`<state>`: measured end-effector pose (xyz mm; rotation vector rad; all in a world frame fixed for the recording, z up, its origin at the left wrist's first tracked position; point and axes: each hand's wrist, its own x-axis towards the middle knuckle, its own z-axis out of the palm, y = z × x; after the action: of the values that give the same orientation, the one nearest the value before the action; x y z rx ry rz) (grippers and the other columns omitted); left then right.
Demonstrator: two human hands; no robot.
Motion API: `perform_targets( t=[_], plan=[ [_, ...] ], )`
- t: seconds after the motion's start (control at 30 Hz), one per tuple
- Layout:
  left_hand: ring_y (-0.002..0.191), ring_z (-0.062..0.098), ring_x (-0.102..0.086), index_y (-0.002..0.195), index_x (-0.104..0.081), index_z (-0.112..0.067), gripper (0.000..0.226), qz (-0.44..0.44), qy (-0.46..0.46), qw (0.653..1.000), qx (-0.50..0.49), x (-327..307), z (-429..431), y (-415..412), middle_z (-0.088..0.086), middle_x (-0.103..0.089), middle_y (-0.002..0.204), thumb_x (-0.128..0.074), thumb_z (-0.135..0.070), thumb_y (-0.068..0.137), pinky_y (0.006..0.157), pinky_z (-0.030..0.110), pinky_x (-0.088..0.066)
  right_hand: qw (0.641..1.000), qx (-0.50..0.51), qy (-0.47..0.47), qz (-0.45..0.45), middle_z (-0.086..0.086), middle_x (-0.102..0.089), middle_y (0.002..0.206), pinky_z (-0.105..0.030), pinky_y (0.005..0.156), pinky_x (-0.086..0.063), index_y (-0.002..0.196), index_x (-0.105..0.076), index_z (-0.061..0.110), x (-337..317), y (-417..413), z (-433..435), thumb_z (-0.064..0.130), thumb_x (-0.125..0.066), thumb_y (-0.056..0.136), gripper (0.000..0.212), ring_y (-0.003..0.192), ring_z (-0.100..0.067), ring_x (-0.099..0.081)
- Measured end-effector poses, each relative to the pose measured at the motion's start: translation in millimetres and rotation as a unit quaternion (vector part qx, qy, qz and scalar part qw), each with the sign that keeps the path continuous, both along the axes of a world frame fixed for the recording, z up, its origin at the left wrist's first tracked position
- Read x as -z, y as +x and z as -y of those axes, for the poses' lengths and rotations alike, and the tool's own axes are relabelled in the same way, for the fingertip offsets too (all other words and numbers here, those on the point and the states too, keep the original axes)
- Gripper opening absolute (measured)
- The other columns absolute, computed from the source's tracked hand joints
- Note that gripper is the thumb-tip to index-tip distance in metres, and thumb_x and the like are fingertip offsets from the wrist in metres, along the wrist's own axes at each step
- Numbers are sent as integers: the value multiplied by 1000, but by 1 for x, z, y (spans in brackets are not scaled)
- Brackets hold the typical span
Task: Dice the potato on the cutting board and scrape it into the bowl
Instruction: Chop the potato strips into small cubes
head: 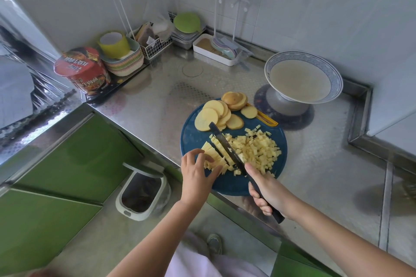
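Note:
A round blue cutting board (195, 137) lies on the steel counter. Potato slices (216, 114) are fanned at its far side. A heap of diced potato (258, 150) fills its right half, and potato strips (215, 155) lie at its near left. My right hand (267, 189) grips the black handle of a knife (227, 145), whose blade lies across the strips. My left hand (195, 173) rests on the strips with fingers spread. A blue-rimmed bowl (304, 76) holding cloudy liquid stands beyond the board to the right.
At the back left stand an instant noodle cup (82, 69), stacked dishes (123, 60), a wire basket (154, 45) and a white tray (216, 50). A small waste bin (141, 193) sits on the floor below the counter edge. Green cabinet fronts (56, 175) are at left.

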<state>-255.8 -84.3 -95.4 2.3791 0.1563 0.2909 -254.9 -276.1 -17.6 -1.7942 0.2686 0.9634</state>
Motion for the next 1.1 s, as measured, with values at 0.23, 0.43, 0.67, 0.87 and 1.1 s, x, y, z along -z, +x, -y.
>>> perform_targets(
  t=[0.23, 0.43, 0.67, 0.87, 1.1],
  plan=[
    [119, 17, -36, 90, -63, -14, 23, 2, -35, 999, -8, 7, 3, -2, 2, -47, 122, -74, -32, 81, 103, 38, -38, 999, -24, -26, 15, -3, -28, 46, -21, 38, -25, 56, -34, 12, 4, -4, -10, 78, -37, 74, 69, 36, -14, -26],
    [126, 21, -33, 89, -61, -13, 25, 19, -33, 999, -7, 8, 2, -2, 6, -45, 130, -72, -34, 82, 104, 34, -32, 998, -32, -51, 23, 0, -25, 45, -21, 39, -22, 55, -31, 15, 10, -4, -14, 75, -37, 83, 67, 37, -13, -24],
    [126, 22, -28, 98, -58, -11, 36, 9, -17, 1000, -21, 8, 2, -3, 9, -39, 134, -73, -39, 80, 102, 37, -33, 997, -30, -64, 18, 2, -27, 42, -20, 36, -23, 54, -31, 15, 12, -4, -15, 70, -35, 90, 67, 35, -12, -24],
    [119, 22, -43, 107, -53, -10, 57, 23, 11, 999, 43, 13, -6, -1, 6, -47, 126, -59, -58, 78, 102, 47, -43, 996, -42, -82, 11, 2, -24, 43, -21, 36, -23, 55, -27, 17, 9, -2, -18, 72, -33, 90, 66, 34, -12, -23],
    [121, 27, -36, 101, -47, -16, 53, 46, 46, 997, 30, 13, -6, 2, 14, -38, 128, -69, -52, 69, 98, 35, -37, 990, -65, -126, 9, 4, -30, 36, -22, 36, -28, 54, -28, 17, 7, 2, -23, 77, -28, 88, 69, 32, -14, -28]
  ],
)
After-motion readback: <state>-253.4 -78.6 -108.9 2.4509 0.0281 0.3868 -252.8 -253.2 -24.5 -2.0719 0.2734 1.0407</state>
